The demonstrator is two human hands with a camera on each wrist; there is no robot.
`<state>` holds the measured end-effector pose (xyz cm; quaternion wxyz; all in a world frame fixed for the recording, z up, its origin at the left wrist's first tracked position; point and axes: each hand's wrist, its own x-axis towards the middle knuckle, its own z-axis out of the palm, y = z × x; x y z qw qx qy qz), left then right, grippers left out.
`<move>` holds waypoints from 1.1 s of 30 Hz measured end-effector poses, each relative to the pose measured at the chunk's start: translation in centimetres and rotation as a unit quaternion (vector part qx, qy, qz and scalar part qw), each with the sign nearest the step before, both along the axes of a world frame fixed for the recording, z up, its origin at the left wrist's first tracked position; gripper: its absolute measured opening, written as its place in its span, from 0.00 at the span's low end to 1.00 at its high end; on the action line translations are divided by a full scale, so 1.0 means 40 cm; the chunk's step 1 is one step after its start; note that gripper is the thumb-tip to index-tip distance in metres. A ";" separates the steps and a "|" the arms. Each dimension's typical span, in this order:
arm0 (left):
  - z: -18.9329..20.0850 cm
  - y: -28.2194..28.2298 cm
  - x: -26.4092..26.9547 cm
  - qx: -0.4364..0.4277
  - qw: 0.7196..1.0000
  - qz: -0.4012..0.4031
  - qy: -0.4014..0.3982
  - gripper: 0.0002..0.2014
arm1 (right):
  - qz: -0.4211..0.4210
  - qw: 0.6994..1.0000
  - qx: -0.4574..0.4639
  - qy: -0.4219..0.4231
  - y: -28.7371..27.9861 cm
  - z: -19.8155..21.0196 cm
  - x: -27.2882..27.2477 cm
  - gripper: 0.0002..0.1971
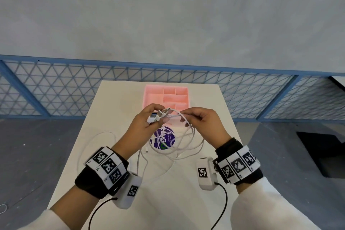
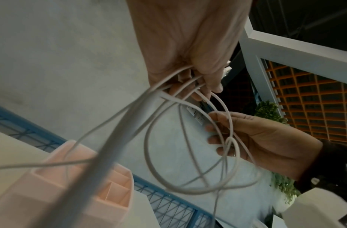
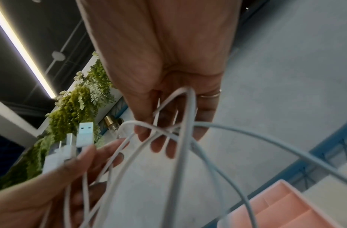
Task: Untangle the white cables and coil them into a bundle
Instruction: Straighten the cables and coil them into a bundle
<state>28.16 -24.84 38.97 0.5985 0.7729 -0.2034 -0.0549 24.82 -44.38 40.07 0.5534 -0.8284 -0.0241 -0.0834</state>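
Head view, frame centre: both hands raised above the white table [image 1: 115, 155], holding the white cables [image 1: 183, 145].

Left hand [image 1: 144, 123]: fingers curled, thumb and fingers pinching a cluster of white USB plugs [image 1: 156, 116]. Plug ends stick out past the fingertips toward the left of the frame, long axes roughly level; in the right wrist view one USB plug [image 3: 85, 134] points up-frame.

Right hand [image 1: 202, 120]: fingers curled, pinching cable strands just right of the left hand's fingertips. In the left wrist view the strands cross its fingers [image 2: 219, 138].

From both grips the cables hang in loose, overlapping loops, lowest at lower centre, over a purple round sticker [image 1: 164, 138]. One strand arcs out to the left on the table; it ends short of the left edge.

A pink compartment tray [image 1: 166, 95] sits behind the hands at the table's far edge. Bare tabletop lies lower centre, between the wrists.
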 end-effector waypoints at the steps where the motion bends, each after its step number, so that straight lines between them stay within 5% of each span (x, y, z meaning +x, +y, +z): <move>1: -0.002 0.000 -0.001 -0.008 1.000 -0.004 0.004 0.08 | -0.021 0.999 -0.024 -0.021 -0.003 -0.002 0.003 0.07; 4: -0.006 0.012 0.000 -0.017 0.999 -0.014 0.024 0.09 | -0.114 0.990 -0.042 -0.075 -0.014 0.005 0.012 0.05; 6: -0.009 0.034 0.006 -0.003 1.000 -0.006 0.022 0.10 | -0.187 0.977 0.077 -0.064 -0.041 0.015 0.014 0.09; 10: -0.021 0.117 0.026 0.023 0.999 0.040 0.028 0.10 | -0.349 0.884 0.311 -0.016 -0.174 -0.001 0.015 0.12; 12: -0.021 0.153 0.030 0.022 0.998 0.054 0.038 0.11 | -0.398 0.872 0.272 0.080 -0.232 -0.037 0.016 0.09; 14: -0.010 0.160 0.029 0.029 0.998 0.050 0.028 0.12 | -0.359 0.914 0.070 0.173 -0.236 -0.080 0.014 0.20; 17: 0.009 0.124 0.026 0.029 0.999 0.019 0.011 0.13 | -0.204 0.975 -0.074 0.042 -0.137 -0.080 0.015 0.28; 21: 0.015 0.071 0.020 0.033 0.999 -0.028 0.001 0.12 | 0.034 0.992 -0.104 -0.057 0.006 -0.040 0.058 0.14; 26: 0.024 0.070 0.026 0.014 0.998 -0.049 -0.023 0.12 | 0.155 0.984 0.053 0.075 0.043 0.005 0.087 0.11; 30: 0.011 0.056 0.036 0.020 0.998 -0.043 -0.032 0.19 | 0.224 0.961 0.053 0.151 0.055 0.021 0.082 0.07; 33: 0.000 0.042 0.035 0.022 0.998 -0.045 -0.040 0.14 | 0.208 0.965 0.029 0.155 0.071 0.017 0.087 0.07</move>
